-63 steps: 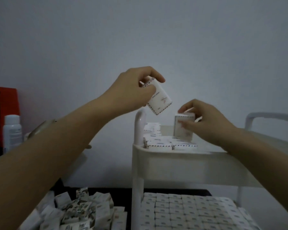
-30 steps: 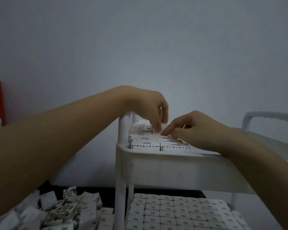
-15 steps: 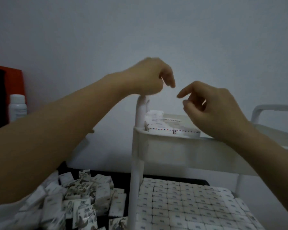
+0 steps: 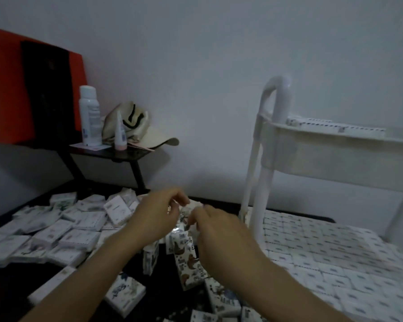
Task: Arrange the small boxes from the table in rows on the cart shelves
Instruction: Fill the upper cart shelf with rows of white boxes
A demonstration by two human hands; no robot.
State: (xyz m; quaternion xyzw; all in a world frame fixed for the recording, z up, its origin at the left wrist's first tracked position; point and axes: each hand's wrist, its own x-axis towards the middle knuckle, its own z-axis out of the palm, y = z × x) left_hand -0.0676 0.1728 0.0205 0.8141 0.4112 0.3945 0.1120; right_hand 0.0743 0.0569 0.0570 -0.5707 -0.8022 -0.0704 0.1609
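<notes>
Left hand point(image 4: 158, 217): curled low over the pile. Too blurry to tell if it's got a box.
Right hand point(image 4: 216, 228): same deal, fingertips at a patterned box point(image 4: 183, 218), grip unclear.
Boxes point(image 4: 79, 231): loose heap on the near-left bench point(image 4: 14, 289), handy for grabbing.
Cart point(image 4: 335, 147): far right. Lower rows point(image 4: 335, 263) are packed tight and the top row point(image 4: 323, 127) is only partly filled, so I'd guess the next ones go up there.

No text can be read. The bottle point(image 4: 89, 116) at upper left carries a label whose lines of print are too blurred to make out, and the tube point(image 4: 121, 133) beside it bears a dark mark, also illegible. The boxes point(image 4: 188, 256) at lower centre show dark characters beside animal figures. Those on the cart shelf point(image 4: 335, 145) show a dashed border. None is legible.
</notes>
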